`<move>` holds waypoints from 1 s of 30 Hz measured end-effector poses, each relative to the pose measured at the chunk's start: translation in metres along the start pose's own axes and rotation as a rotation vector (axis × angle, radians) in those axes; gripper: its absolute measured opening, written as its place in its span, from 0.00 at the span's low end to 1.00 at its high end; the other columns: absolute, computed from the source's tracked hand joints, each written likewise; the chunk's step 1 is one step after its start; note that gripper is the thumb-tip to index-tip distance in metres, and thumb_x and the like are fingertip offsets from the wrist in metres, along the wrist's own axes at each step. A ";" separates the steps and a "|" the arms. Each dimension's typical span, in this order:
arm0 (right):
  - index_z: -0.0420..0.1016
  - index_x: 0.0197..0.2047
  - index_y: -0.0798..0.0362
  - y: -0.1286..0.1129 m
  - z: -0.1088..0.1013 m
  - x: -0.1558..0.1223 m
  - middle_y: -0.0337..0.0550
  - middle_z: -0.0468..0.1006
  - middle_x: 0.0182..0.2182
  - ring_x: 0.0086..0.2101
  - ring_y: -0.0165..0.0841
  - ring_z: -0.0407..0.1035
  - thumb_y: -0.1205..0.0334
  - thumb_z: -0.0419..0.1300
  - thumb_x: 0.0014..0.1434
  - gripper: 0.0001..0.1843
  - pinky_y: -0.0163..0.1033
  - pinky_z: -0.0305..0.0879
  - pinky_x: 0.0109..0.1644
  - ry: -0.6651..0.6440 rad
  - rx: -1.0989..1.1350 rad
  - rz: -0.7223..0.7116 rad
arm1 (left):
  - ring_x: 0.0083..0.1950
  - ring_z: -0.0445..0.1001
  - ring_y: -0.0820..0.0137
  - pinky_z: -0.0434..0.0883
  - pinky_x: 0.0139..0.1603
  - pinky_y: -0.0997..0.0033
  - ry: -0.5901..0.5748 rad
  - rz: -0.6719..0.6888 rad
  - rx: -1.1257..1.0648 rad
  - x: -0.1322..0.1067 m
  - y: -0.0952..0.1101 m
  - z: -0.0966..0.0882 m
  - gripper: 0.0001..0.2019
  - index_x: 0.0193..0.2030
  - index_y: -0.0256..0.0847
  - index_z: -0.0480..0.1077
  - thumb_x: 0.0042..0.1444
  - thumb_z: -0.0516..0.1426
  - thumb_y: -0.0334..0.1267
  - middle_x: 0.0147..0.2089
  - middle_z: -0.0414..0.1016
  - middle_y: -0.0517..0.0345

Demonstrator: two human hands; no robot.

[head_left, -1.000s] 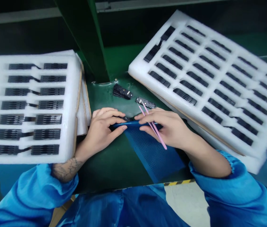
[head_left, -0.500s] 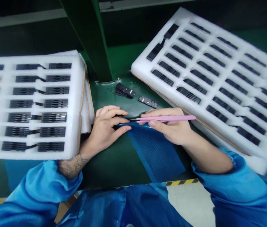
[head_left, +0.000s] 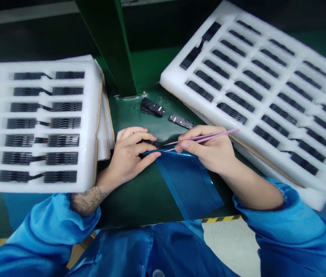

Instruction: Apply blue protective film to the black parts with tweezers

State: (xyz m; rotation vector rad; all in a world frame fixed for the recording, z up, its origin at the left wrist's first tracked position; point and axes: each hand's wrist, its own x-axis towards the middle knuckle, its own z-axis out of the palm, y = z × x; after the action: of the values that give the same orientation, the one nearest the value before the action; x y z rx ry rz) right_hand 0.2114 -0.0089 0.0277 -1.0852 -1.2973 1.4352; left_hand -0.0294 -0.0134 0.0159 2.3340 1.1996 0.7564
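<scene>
My left hand [head_left: 128,154] pinches a small black part [head_left: 153,144] and the curled upper edge of a blue perforated film sheet [head_left: 188,184] that lies on the green bench. My right hand [head_left: 209,152] grips pink tweezers [head_left: 206,137], their tips pointing left at the black part between the fingers of my left hand. Both hands meet at the middle of the bench, above the sheet's top edge.
A white foam tray [head_left: 90,127] with slots full of black parts lies at the left, on a stack. A second foam tray [head_left: 174,82] leans at the right. Two loose black parts [head_left: 152,107] [head_left: 181,121] lie behind my hands, near a green post [head_left: 113,46].
My right hand turned the pink tweezers from pointing away and up to lying sideways, then brought their tips to the part in my left hand. My left hand stayed put.
</scene>
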 end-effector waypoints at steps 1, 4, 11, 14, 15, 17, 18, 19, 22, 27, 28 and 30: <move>0.84 0.33 0.50 0.000 0.000 0.000 0.39 0.84 0.26 0.26 0.33 0.79 0.58 0.76 0.51 0.08 0.35 0.77 0.30 0.009 0.011 0.010 | 0.59 0.73 0.61 0.67 0.62 0.52 0.004 0.002 -0.004 0.000 0.000 0.000 0.05 0.38 0.46 0.80 0.62 0.63 0.41 0.48 0.82 0.59; 0.85 0.35 0.49 -0.001 -0.001 0.002 0.40 0.85 0.27 0.27 0.33 0.79 0.58 0.78 0.47 0.12 0.36 0.77 0.30 0.004 0.006 0.049 | 0.59 0.73 0.61 0.67 0.61 0.52 0.021 0.018 -0.013 -0.001 -0.001 0.001 0.04 0.39 0.46 0.80 0.62 0.64 0.41 0.48 0.82 0.59; 0.87 0.37 0.45 -0.003 -0.001 0.003 0.40 0.86 0.36 0.37 0.36 0.81 0.62 0.76 0.50 0.09 0.40 0.80 0.42 -0.059 -0.136 -0.069 | 0.58 0.73 0.62 0.67 0.61 0.53 0.045 0.032 -0.022 -0.002 -0.004 0.003 0.03 0.40 0.47 0.80 0.61 0.65 0.39 0.48 0.82 0.59; 0.86 0.36 0.46 0.000 0.000 0.001 0.40 0.87 0.34 0.35 0.36 0.81 0.60 0.76 0.50 0.09 0.41 0.81 0.41 -0.018 -0.198 -0.061 | 0.58 0.73 0.61 0.68 0.60 0.53 0.042 0.042 -0.019 -0.002 -0.004 0.003 0.02 0.39 0.46 0.80 0.61 0.65 0.39 0.48 0.82 0.59; 0.86 0.36 0.47 0.001 0.001 0.001 0.40 0.87 0.34 0.34 0.36 0.81 0.59 0.76 0.50 0.09 0.40 0.81 0.41 -0.011 -0.204 -0.064 | 0.58 0.73 0.61 0.68 0.60 0.52 0.042 0.044 -0.017 -0.002 -0.004 0.003 0.02 0.39 0.46 0.80 0.61 0.65 0.39 0.48 0.82 0.59; 0.86 0.36 0.47 0.003 0.002 0.000 0.39 0.87 0.34 0.34 0.36 0.82 0.59 0.77 0.49 0.10 0.39 0.81 0.40 -0.013 -0.205 -0.080 | 0.58 0.73 0.61 0.68 0.60 0.52 0.045 0.049 -0.015 -0.002 -0.005 0.003 0.02 0.39 0.46 0.80 0.60 0.65 0.38 0.48 0.82 0.59; 0.86 0.36 0.47 0.003 0.002 0.000 0.39 0.87 0.34 0.34 0.35 0.82 0.60 0.77 0.49 0.10 0.39 0.81 0.40 -0.016 -0.207 -0.091 | 0.58 0.73 0.61 0.68 0.60 0.52 0.045 0.050 -0.014 -0.002 -0.005 0.003 0.02 0.39 0.46 0.80 0.60 0.65 0.38 0.48 0.82 0.59; 0.86 0.36 0.47 0.003 0.003 0.001 0.39 0.87 0.34 0.33 0.35 0.82 0.60 0.77 0.49 0.09 0.39 0.80 0.40 -0.017 -0.211 -0.098 | 0.58 0.73 0.61 0.68 0.60 0.52 0.045 0.051 -0.015 -0.002 -0.005 0.003 0.02 0.39 0.46 0.80 0.60 0.65 0.38 0.48 0.82 0.59; 0.86 0.34 0.46 0.003 0.004 0.002 0.40 0.87 0.33 0.33 0.37 0.81 0.61 0.76 0.50 0.07 0.41 0.81 0.40 -0.019 -0.229 -0.094 | 0.58 0.74 0.61 0.68 0.59 0.52 0.045 0.052 -0.020 -0.001 -0.005 0.003 0.02 0.38 0.46 0.80 0.60 0.65 0.39 0.48 0.82 0.59; 0.86 0.34 0.45 0.002 0.006 0.003 0.39 0.86 0.33 0.33 0.36 0.81 0.63 0.75 0.50 0.06 0.42 0.80 0.40 -0.026 -0.217 -0.096 | 0.58 0.74 0.61 0.68 0.60 0.52 0.048 0.048 -0.022 -0.001 -0.005 0.004 0.02 0.38 0.46 0.80 0.60 0.65 0.39 0.47 0.82 0.60; 0.86 0.34 0.46 0.002 0.006 0.003 0.39 0.86 0.33 0.33 0.35 0.81 0.63 0.75 0.50 0.06 0.41 0.80 0.40 -0.028 -0.211 -0.099 | 0.58 0.74 0.61 0.68 0.60 0.52 0.048 0.047 -0.022 -0.001 -0.006 0.004 0.02 0.38 0.46 0.80 0.60 0.65 0.39 0.47 0.82 0.60; 0.86 0.34 0.46 0.002 0.006 0.003 0.39 0.86 0.33 0.32 0.35 0.81 0.64 0.75 0.50 0.06 0.40 0.80 0.40 -0.030 -0.200 -0.102 | 0.58 0.73 0.61 0.68 0.60 0.52 0.049 0.046 -0.023 -0.001 -0.006 0.004 0.02 0.38 0.46 0.80 0.60 0.66 0.39 0.47 0.82 0.60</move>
State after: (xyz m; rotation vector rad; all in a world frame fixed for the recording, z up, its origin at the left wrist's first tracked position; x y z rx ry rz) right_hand 0.2053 -0.0074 0.0257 -1.1134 -1.5214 1.2702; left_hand -0.0313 -0.0116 0.0089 2.3443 1.1551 0.8437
